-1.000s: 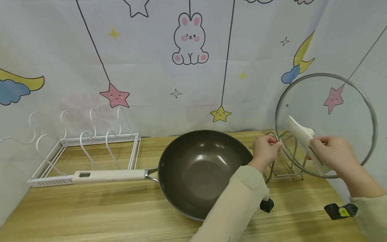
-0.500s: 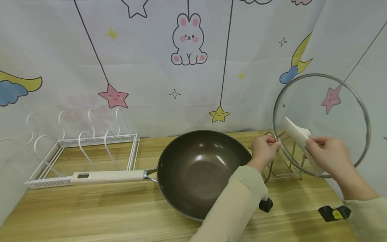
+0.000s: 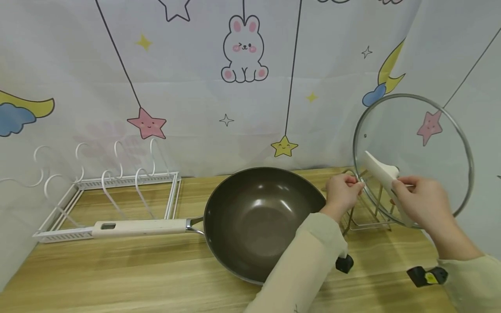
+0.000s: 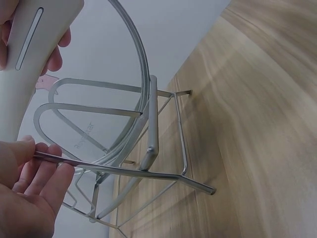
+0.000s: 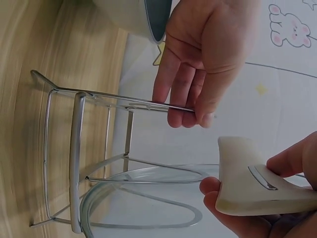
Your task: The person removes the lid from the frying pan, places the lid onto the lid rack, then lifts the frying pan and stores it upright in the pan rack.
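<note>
A round glass lid (image 3: pixel 415 96) with a metal rim stands nearly upright at the right, its lower edge inside a metal wire lid rack (image 5: pixel 77 148). My right hand (image 3: pixel 424 202) grips the lid's cream handle (image 5: pixel 247 188), thumb on one side and fingers on the other. With thumb and fingers my left hand (image 3: pixel 343 191) pinches the wire at the near end of the rack, as the left wrist view shows. Left of that hand, a dark-lined wok (image 3: pixel 262 230) rests on the wooden table, partly covered by the left sleeve.
The wok's long cream handle (image 3: pixel 145 228) points left, over the front corner of a white rack (image 3: pixel 172 200) with curved hooks. Behind the table hangs a white cloth (image 3: pixel 195 100) printed with stars and a bunny.
The lid and my right hand have moved a little to the left, and the lid now looks narrower. My left hand keeps its pinch on the rack; the wok stays put.
</note>
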`<action>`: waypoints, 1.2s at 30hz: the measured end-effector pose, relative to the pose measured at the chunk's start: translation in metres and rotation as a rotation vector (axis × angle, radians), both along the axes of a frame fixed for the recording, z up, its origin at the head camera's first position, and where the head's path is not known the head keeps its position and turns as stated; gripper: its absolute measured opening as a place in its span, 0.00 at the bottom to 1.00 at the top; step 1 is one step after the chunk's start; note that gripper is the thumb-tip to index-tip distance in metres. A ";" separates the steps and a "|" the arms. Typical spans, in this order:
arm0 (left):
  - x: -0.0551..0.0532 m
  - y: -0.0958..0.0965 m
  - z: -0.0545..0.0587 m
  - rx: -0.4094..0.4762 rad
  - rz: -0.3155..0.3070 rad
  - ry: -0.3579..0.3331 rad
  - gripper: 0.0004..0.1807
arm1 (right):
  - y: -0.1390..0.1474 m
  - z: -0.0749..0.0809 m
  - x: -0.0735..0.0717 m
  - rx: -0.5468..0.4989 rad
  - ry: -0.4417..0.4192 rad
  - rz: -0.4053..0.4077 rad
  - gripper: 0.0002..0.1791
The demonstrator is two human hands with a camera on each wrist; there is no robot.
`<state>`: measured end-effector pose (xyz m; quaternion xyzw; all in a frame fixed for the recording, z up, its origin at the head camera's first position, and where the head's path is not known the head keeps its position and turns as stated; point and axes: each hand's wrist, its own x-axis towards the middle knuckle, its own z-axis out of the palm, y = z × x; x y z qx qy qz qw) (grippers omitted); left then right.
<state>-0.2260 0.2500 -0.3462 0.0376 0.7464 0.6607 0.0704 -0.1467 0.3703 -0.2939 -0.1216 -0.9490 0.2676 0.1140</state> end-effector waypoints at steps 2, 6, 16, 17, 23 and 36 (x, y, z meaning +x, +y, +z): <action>0.000 0.000 0.001 0.001 0.001 0.001 0.04 | -0.001 0.000 0.000 -0.002 0.002 0.000 0.32; 0.001 -0.001 0.001 0.003 0.001 -0.001 0.04 | -0.002 -0.001 0.000 -0.007 0.008 -0.003 0.31; 0.000 0.000 0.000 0.026 0.027 -0.007 0.04 | -0.006 -0.002 -0.001 0.012 0.015 -0.016 0.31; 0.000 0.000 0.000 0.017 0.026 -0.003 0.04 | -0.006 -0.002 -0.001 0.023 0.014 -0.020 0.31; 0.004 -0.004 0.004 -0.028 -0.035 -0.024 0.08 | -0.007 0.002 0.000 0.049 0.009 -0.032 0.31; 0.014 -0.026 0.025 -0.237 -0.387 -0.013 0.20 | -0.010 0.004 0.007 0.091 0.043 0.020 0.33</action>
